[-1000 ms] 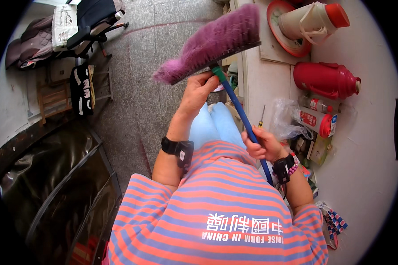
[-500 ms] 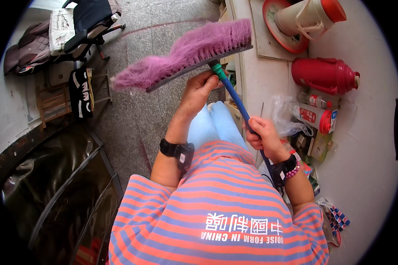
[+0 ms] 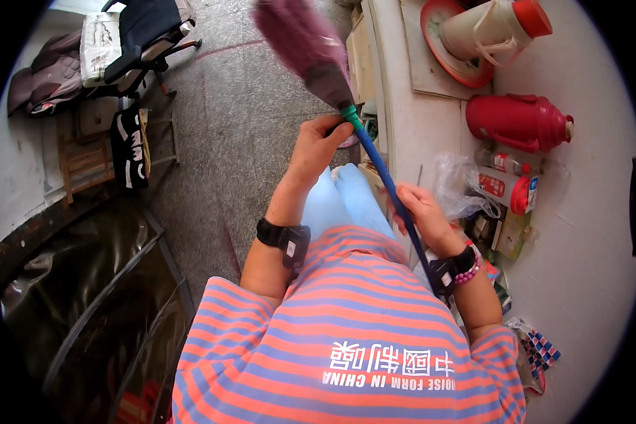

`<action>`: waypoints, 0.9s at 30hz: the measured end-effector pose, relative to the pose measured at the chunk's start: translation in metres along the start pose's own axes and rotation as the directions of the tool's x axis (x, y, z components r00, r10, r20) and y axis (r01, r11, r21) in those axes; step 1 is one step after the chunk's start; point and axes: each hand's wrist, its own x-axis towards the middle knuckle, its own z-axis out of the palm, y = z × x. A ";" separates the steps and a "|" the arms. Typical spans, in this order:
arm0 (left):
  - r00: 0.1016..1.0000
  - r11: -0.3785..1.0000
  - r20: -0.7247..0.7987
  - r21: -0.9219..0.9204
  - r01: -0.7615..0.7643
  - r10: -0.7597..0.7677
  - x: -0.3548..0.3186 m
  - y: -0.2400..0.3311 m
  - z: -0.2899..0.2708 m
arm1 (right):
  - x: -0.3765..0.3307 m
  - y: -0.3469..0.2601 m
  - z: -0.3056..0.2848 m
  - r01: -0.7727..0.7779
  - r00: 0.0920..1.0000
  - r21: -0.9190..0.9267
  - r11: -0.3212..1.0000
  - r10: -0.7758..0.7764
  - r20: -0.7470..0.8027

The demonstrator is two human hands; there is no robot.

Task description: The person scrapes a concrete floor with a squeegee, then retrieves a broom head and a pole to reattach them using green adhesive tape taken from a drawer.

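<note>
A broom [image 3: 305, 44] with purple bristles is held up at a slant, its head seen nearly edge-on and blurred by motion. A green collar [image 3: 350, 112] joins the head to a blue handle [image 3: 381, 166]. Thumb and fingers of my left hand [image 3: 316, 152] close at the handle just under that collar. Lower down, my right hand [image 3: 425, 215] is wrapped loosely round the handle, some of its fingers hidden behind it. The handle's lower end passes in front of my right wrist.
A pale cabinet top [image 3: 434, 127] on the right carries a red thermos [image 3: 512, 121], a white thermos [image 3: 484, 32], a clear plastic bag [image 3: 456, 184] and bottles. An office chair [image 3: 145, 39] and a wooden folding stool [image 3: 85, 166] stand on the left of the grey floor [image 3: 219, 106].
The broom head has turned about its handle, from broadside across the view to nearly edge-on, bristles now pointing away. Both hands keep almost the same places on the handle.
</note>
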 end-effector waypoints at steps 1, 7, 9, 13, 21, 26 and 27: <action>1.000 1.000 -0.014 0.025 0.018 -0.018 -0.002 -0.002 0.001 | 0.006 0.009 -0.001 0.110 0.987 -0.160 0.981 -0.126 -0.095; 0.999 0.997 0.038 -0.075 -0.004 0.007 -0.002 0.000 0.000 | 0.005 0.007 0.009 0.112 0.960 -0.108 0.988 -0.135 -0.245; 0.998 0.995 0.061 -0.101 0.010 -0.004 -0.001 0.003 0.001 | 0.002 0.004 0.006 0.079 0.971 -0.054 0.995 -0.090 -0.222; 0.995 0.996 0.074 -0.063 0.070 -0.066 -0.001 0.006 0.005 | 0.004 0.010 0.007 0.115 0.967 -0.044 0.992 -0.122 -0.226; 0.996 0.997 0.046 0.012 0.074 -0.075 0.006 -0.017 0.008 | 0.004 0.034 0.007 0.018 0.985 0.190 0.982 0.016 -0.174; 0.999 1.000 -0.033 0.017 -0.013 0.014 0.003 -0.016 0.024 | 0.000 0.029 0.004 -0.038 0.994 0.276 0.960 0.064 -0.085; 0.998 0.998 -0.050 0.049 -0.037 0.040 0.003 -0.018 0.028 | -0.001 0.029 0.002 -0.043 0.995 0.285 0.958 0.067 -0.074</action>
